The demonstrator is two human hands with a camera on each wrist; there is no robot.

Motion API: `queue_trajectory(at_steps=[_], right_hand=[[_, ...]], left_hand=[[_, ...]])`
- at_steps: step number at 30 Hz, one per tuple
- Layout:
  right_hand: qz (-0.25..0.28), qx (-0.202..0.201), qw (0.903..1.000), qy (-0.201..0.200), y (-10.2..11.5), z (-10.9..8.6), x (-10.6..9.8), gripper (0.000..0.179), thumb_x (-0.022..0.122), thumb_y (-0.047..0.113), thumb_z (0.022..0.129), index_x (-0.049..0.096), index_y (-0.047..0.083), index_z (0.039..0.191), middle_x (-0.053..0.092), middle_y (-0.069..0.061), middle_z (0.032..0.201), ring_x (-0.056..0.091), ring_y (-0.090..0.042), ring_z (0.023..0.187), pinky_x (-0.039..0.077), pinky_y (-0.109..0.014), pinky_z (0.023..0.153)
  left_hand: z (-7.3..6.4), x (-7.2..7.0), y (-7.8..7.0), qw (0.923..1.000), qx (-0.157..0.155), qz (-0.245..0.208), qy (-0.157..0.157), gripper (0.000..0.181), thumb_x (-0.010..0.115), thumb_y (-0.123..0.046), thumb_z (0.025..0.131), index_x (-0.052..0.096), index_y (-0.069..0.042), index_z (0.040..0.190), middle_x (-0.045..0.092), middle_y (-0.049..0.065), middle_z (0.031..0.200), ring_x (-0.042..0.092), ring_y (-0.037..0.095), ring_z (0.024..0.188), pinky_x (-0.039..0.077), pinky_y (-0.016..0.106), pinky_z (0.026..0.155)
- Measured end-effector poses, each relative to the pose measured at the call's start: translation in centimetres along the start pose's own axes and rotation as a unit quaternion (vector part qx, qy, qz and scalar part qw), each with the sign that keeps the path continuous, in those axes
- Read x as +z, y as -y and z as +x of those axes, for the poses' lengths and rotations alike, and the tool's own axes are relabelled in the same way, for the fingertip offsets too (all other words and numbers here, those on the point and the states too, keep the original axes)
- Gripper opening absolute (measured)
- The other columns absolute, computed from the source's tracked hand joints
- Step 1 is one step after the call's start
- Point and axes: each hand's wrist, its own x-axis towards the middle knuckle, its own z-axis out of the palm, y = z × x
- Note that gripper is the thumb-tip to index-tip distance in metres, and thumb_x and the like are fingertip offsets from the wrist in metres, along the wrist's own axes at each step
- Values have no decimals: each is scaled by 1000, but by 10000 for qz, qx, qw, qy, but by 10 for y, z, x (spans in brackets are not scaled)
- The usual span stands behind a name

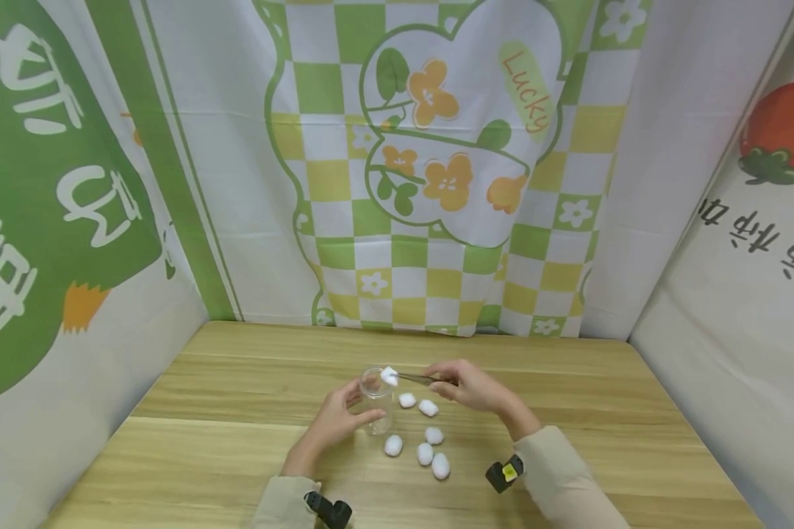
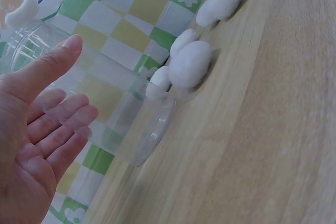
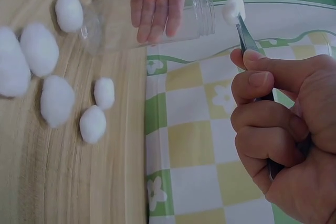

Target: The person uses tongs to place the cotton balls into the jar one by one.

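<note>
A clear jar (image 1: 378,402) stands upright on the wooden table, its mouth uncovered. My left hand (image 1: 334,422) holds it from the left side, with the thumb on one side and the fingers on the other, as the left wrist view shows. In my right hand (image 1: 474,387) are metal tweezers (image 3: 245,38), gripped between thumb and curled fingers. Their tips pinch a white cotton ball (image 3: 233,10) just above the jar's rim. Through its transparent wall, no cotton shows inside the jar (image 2: 113,98).
Several loose cotton balls lie on the table (image 1: 238,382) right of the jar, among them one close to its base (image 1: 393,445) and a pair (image 1: 428,407) farther back. A green-and-yellow checked cloth (image 1: 403,286) hangs behind the table's back edge, with printed cloth at both sides.
</note>
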Motion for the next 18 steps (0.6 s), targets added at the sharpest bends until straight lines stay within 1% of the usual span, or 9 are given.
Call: queue_trajectory(at_steps=[3,7,10,13,18], right_hand=[[-28,-24,10000,16,0,2,2,28,55,8,96,61,-7,119,52,-7,61,38,3,53,35,-13,46],[26,69,10000,25,1,5,4,28,56,8,96,61,-5,120,50,-2,61,37,3,52,34,-12,47],[60,85,9999,17,1,8,6,28,56,8,96,62,-4,120,49,0,61,36,3,52,33,-11,47],[53,41,10000,21,0,10,7,28,56,8,96,62,-5,119,48,-1,61,36,3,52,34,-11,47],[83,93,9999,26,-1,11,9,28,56,8,96,62,-6,119,47,-1,61,36,3,53,33,-12,47]], left_hand=[[0,0,0,10000,-46,67,-9,63,77,-23,81,52,-2,134,60,22,133,56,42,125,47,50,109],[0,-1,-2,9999,-121,123,-5,63,77,-24,81,52,-2,134,60,21,133,56,42,125,47,50,109],[0,-1,-4,9998,-100,158,15,61,77,-22,82,52,-2,134,61,21,132,56,42,125,47,49,109],[0,-2,-5,9999,-94,82,42,60,76,-21,82,52,-1,134,61,21,131,55,41,126,47,49,110],[0,-2,-6,10000,-59,2,66,59,76,-20,82,52,-1,133,60,22,132,55,41,126,46,50,110]])
